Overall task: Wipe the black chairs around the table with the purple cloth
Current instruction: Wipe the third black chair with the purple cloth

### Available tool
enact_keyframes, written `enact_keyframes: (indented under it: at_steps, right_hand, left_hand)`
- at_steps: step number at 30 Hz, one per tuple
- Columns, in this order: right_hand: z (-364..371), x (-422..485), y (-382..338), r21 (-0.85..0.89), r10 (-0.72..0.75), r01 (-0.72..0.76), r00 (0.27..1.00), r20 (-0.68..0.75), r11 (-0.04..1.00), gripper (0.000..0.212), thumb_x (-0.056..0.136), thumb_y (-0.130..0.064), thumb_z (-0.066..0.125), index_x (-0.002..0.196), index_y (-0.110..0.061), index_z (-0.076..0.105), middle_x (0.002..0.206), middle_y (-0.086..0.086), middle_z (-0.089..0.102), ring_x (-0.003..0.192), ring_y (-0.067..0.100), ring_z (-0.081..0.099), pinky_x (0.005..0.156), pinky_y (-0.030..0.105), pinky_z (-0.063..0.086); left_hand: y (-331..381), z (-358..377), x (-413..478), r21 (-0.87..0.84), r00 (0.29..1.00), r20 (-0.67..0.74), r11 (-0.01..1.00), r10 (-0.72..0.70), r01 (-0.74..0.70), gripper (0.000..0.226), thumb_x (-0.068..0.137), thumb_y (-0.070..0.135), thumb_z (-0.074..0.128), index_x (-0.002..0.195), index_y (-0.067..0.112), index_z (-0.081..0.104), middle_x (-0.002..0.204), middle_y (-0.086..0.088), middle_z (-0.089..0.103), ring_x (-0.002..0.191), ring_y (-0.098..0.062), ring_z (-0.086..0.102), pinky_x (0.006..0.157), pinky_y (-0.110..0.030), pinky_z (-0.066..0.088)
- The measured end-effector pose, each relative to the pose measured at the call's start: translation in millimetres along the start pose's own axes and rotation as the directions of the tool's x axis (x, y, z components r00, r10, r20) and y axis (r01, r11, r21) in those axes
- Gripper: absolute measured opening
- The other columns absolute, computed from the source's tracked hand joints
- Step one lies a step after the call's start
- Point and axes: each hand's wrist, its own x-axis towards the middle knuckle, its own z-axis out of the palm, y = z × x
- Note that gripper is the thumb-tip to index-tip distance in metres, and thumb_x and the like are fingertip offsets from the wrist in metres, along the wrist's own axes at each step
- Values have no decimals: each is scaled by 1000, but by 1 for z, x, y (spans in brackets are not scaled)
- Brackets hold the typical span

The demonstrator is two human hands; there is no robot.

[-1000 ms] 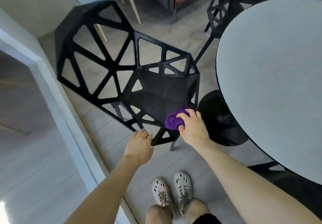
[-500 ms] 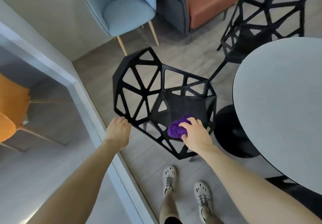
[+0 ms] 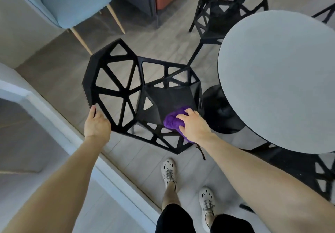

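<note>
**A bunched cloth and an open lattice leave room for missed spots**

The right hand curls its fingers over the purple cloth and presses the wad onto the front part of the seat of the nearest black chair. The left hand grips the outer rim of the backrest, with the thumb on the edge and the fingers wrapped out of sight behind it.

Because the cloth is balled up, only a small patch likely touches the plastic, so the thin bars of the lattice could easily be skipped. A loose end of the cloth shows under the wrist near the seat's front edge and might snag in one of the triangular openings.

The chair looks light. A hard stroke that overpowers the left hand's hold could tip it or slide it into the table base just beside it.

Further out, a second chair stands at the far side of the table, and a third chair sits partly under its near edge. Skipping either would leave the job unfinished.
</note>
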Motion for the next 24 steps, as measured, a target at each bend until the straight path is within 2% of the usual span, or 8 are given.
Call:
enact_keyframes:
  at_steps: [5, 9, 14, 18, 21, 24]
  right_hand:
    - [-4, -18, 18, -31, -24, 24, 1000, 3, 999, 49, 104, -34, 63, 152, -30, 53, 149, 6, 46, 133, 29, 49, 99, 44, 59]
    - [0, -43, 44, -38, -37, 37, 999, 3, 999, 49, 104, -34, 63, 152, -29, 52, 149, 6, 46, 133, 29, 50, 99, 43, 59]
    - [10, -83, 86, -35, -63, 63, 998, -2, 997, 49, 104, -35, 64, 151, -29, 53, 149, 6, 46, 132, 30, 50, 100, 43, 58]
    - [17, -114, 121, -40, -70, 71, 997, 8, 997, 48, 103, -35, 65, 150, -29, 54, 150, 6, 46, 132, 31, 49, 101, 44, 56]
    - [22, -132, 139, -41, -67, 67, 998, 16, 997, 47, 102, -35, 66, 148, -29, 56, 150, 6, 47, 132, 31, 50, 101, 44, 56]
    - [23, -142, 147, -43, -65, 66, 997, 33, 997, 46, 102, -36, 66, 147, -28, 57, 152, 6, 47, 132, 31, 51, 101, 44, 56]
  left_hand:
    - [7, 1, -6, -51, 1000, 25, 999, 4, -3, 52, 90, 37, 56, 141, 37, 67, 134, 5, 69, 150, -23, 38, 133, -56, -8]
    - [34, 0, -34, -41, 997, 75, 999, -11, 14, 47, 91, 45, 55, 136, 37, 67, 139, 3, 67, 150, -24, 40, 133, -55, -6]
    - [94, 5, -95, -90, 995, 86, 995, -43, 51, 46, 92, 41, 52, 135, 33, 68, 138, 1, 67, 149, -25, 41, 133, -54, -3]
    - [138, 7, -138, -125, 994, 92, 990, -55, 66, 51, 94, 38, 52, 143, 32, 64, 143, 1, 65, 150, -23, 40, 134, -52, 0]
    - [158, 7, -161, -121, 992, 125, 992, -26, 41, 48, 93, 32, 54, 139, 33, 66, 141, 0, 66, 146, -23, 43, 132, -47, 9]
    - [166, 2, -172, -115, 985, 175, 993, -4, 24, 40, 91, 24, 58, 128, 30, 71, 130, -2, 69, 134, -22, 52, 120, -36, 29]
